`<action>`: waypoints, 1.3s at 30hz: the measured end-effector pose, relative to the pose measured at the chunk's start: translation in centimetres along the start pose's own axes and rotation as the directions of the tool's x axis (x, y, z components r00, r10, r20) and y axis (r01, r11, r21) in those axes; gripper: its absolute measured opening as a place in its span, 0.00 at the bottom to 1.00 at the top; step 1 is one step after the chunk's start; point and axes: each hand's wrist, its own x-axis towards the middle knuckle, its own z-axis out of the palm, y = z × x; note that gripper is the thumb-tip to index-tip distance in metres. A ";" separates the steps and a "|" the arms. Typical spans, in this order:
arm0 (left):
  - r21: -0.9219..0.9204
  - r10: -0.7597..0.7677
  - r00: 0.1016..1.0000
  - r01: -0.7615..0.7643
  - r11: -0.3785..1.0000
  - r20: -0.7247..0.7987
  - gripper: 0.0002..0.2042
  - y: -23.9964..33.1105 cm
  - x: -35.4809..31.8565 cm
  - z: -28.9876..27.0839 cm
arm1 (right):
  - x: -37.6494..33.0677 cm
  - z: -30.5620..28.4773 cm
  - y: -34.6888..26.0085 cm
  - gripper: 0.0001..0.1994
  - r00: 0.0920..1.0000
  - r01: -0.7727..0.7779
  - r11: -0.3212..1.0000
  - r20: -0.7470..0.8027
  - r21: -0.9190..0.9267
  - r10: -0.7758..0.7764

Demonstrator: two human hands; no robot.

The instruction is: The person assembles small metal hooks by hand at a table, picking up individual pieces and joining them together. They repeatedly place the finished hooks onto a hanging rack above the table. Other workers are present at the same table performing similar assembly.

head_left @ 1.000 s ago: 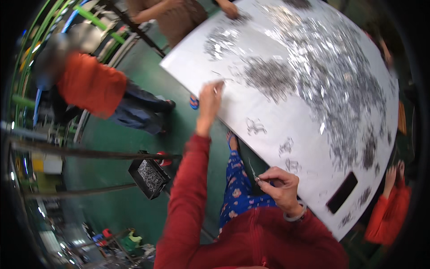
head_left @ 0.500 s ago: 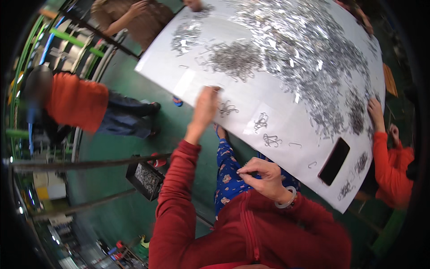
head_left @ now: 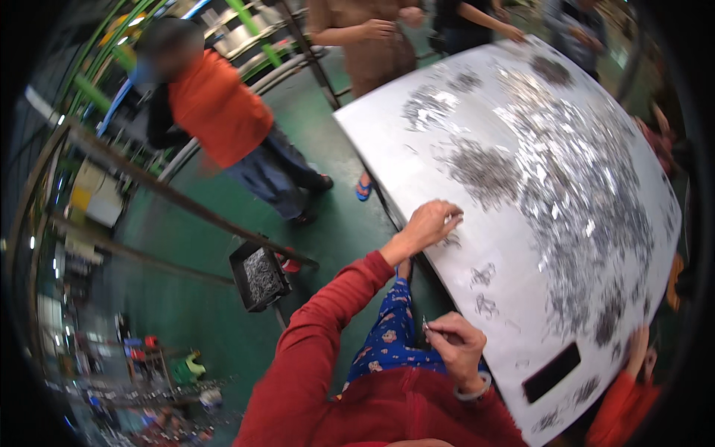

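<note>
My left hand point(head_left: 428, 226) is over the near-left part of the white table point(head_left: 514, 253), fingers curled together. A bright speck shows at its fingertips, too blurred to name. Close beside it is a small cluster of thin dark bent wire pieces point(head_left: 450, 241), partly hidden by the hand. My right hand point(head_left: 458, 344) is just off the table's near edge, in front of my body. Its thumb and forefinger pinch a small shiny metal piece point(head_left: 425, 324). Two more little clusters of bent wire pieces, one of them here point(head_left: 482, 275), lie on the table between my hands.
A wide heap of shiny metal pieces point(head_left: 577, 201) and a darker pile point(head_left: 482, 173) cover the table's far part. A black phone point(head_left: 551, 372) lies at the near right. A black bin of metal pieces point(head_left: 261, 276) stands at left. Several people surround the table; one in orange point(head_left: 216, 112) stands away.
The view has swung left, so the table sits farther right and lower. My left hand is still over the table by the wire clusters; my right hand keeps its pinch.
</note>
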 end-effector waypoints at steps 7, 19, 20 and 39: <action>0.316 0.096 0.941 0.011 0.949 -0.323 0.10 -16.0 10.1 -4.3 | 1.5 0.6 1.0 0.08 0.981 -0.190 0.977 -0.026 0.098 0.193; 0.200 0.016 0.941 0.055 0.978 -0.339 0.02 -15.2 6.0 -3.5 | 4.8 0.4 0.7 0.08 0.986 -0.164 0.986 0.013 -0.018 0.164; 0.180 0.024 0.936 0.043 0.983 -0.352 0.03 -13.8 4.5 -3.5 | 4.7 0.4 0.9 0.07 0.989 -0.148 0.989 0.012 0.007 0.148; -0.668 -0.233 0.956 0.057 0.742 -0.177 0.04 13.1 -14.1 -6.4 | 2.6 0.5 -0.1 0.08 0.977 -0.154 0.983 -0.131 0.097 0.166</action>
